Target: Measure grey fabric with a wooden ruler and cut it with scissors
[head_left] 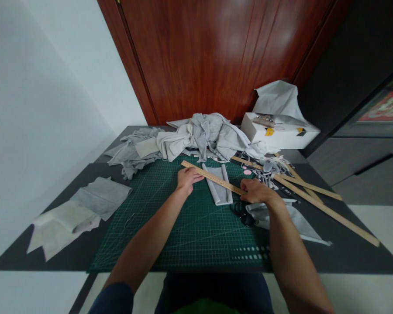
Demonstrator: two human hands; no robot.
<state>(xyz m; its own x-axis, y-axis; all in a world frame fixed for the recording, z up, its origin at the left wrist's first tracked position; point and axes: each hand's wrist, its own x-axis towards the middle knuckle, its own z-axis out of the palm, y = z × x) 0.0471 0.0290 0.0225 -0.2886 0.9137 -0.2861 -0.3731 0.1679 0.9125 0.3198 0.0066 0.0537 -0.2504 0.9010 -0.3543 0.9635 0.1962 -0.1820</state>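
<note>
A wooden ruler [218, 180] slants across a small grey fabric piece [220, 198] with rolled or folded side edges, on the green cutting mat [196, 240]. My left hand [187, 179] grips the ruler near its upper left end. At the ruler's lower right end, my right hand [253, 190] holds it between closed fingers. Black-handled scissors [243, 213] lie just below my right hand, partly under another grey cloth [296, 220], which my right forearm crosses.
Crumpled grey and white fabric [209, 135] is heaped along the back. A white box [281, 133] stands at the back right. Long wooden strips [330, 211] lie at the right. Flat cloth pieces [100, 196] rest at the left, with a small thin object [129, 219] on the mat.
</note>
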